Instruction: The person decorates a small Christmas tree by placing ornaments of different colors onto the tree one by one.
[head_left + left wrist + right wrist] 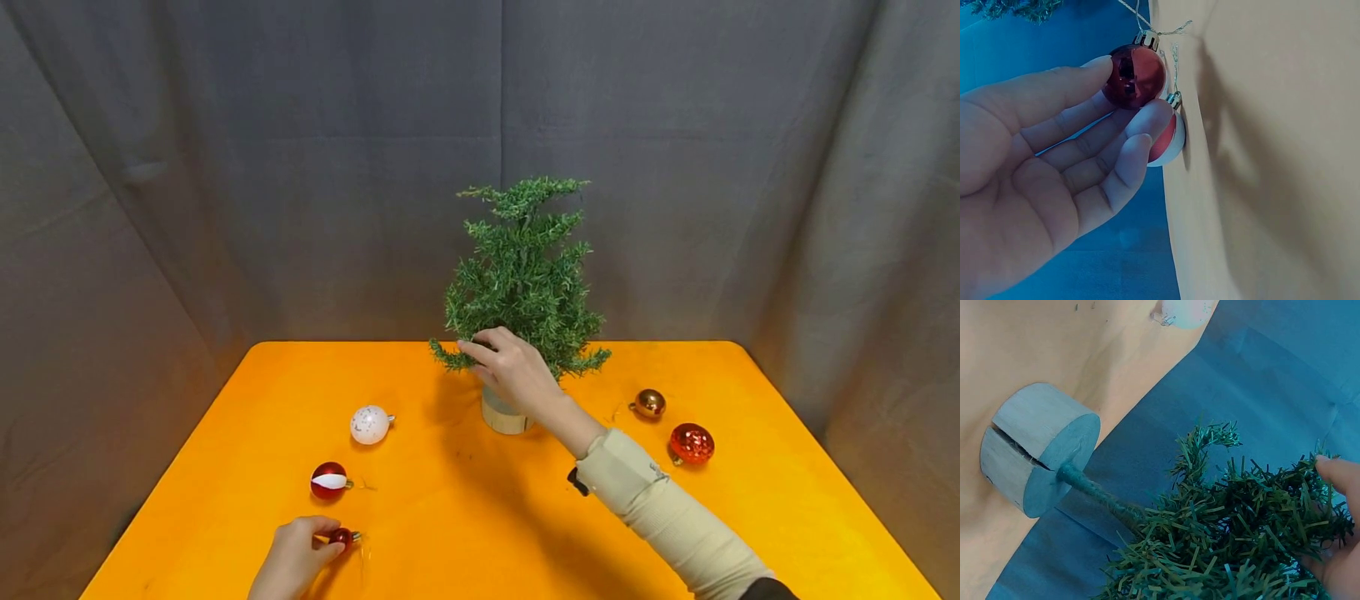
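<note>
At the frame's lower left I observe the left hand (293,552) pinching a glossy red bauble (342,538), projecting rightward from it. Near centre, the right hand (516,367) grips a low branch (447,358) of the artificial Christmas tree (522,287).

Grey drapes (337,183) behind and on both sides of an orange table (427,517) mark a curtained booth.

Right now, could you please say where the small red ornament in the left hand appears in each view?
Head: the small red ornament is lower left of centre, pinched by the left hand.
Left wrist: upper middle, above the red-and-white ornament.
Right wrist: not in it.
Shared landmark: the green tree (centre; top-left corner; lower right, respectively).
</note>
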{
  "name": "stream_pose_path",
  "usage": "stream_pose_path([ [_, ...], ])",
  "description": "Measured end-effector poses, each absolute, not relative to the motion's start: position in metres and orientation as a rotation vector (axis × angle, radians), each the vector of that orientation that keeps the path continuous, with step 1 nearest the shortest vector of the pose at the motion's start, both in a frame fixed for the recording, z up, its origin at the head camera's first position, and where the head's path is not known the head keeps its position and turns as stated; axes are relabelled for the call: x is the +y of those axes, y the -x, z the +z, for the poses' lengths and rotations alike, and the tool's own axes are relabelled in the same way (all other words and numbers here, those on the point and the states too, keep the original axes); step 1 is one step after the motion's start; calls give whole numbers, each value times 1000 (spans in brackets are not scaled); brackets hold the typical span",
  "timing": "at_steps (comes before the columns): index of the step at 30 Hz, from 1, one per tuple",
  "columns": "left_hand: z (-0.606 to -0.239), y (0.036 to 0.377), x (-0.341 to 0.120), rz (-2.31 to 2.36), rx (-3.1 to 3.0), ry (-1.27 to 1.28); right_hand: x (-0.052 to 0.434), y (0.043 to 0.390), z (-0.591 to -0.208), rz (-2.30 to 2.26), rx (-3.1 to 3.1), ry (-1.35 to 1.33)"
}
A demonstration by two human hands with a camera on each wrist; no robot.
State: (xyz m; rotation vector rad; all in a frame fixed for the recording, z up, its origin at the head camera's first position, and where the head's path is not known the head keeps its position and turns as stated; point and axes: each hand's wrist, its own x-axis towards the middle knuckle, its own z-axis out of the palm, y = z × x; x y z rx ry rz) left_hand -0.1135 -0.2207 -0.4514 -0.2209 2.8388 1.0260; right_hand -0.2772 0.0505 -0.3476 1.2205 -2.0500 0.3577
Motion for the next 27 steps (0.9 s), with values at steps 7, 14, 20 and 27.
stream_pose_path([
  [7,-449,114,-219,1053,2855,201,52,277,-346,380,-2081,-1240],
  [14,-447,116,-217,1076,2899,146,54,276,-347,423,-2103,-1239],
  [20,-441,119,-211,1101,2943,84,54,275,-346,441,-2135,-1220],
  [27,-434,125,-206,1118,3014,13,56,274,-346,490,-2160,-1222],
])
